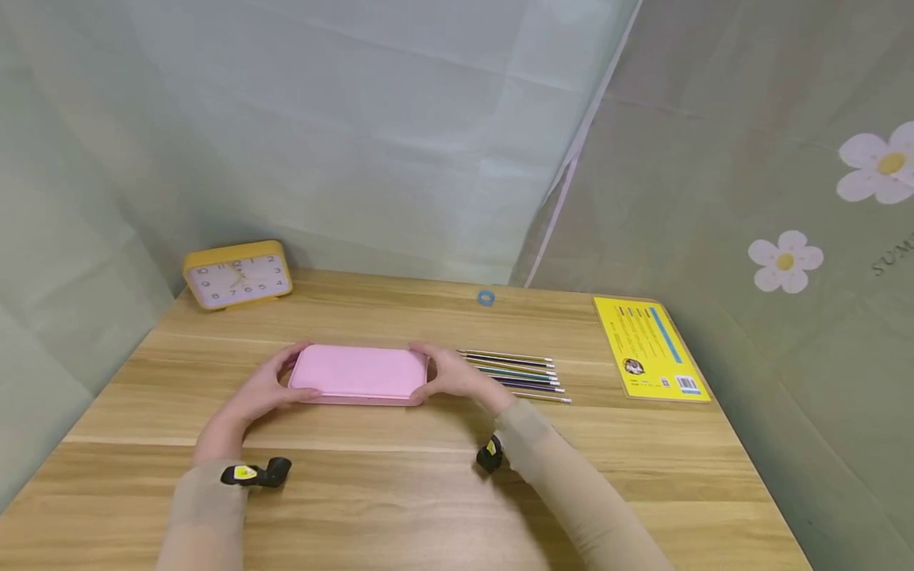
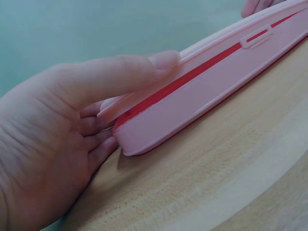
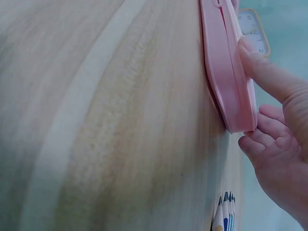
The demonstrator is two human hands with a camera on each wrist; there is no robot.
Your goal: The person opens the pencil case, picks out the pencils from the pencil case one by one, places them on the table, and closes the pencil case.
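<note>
A pink pencil case (image 1: 360, 371) lies flat on the wooden table between both hands. My left hand (image 1: 260, 392) grips its left end, thumb along the front of the lid and the other fingers round behind. At the opposite end my right hand (image 1: 457, 373) holds the case the same way, its thumb (image 3: 267, 72) on the lid's front edge. In the left wrist view, a red strip shows between lid and base near the left end of the case (image 2: 192, 103), where the lid stands slightly raised.
Several pencils (image 1: 528, 386) lie side by side just right of the case, partly behind my right hand. A yellow alarm clock (image 1: 239, 277) stands at the back left. A blue ring (image 1: 486, 304) lies at the back, and a yellow booklet (image 1: 650, 349) near the right edge.
</note>
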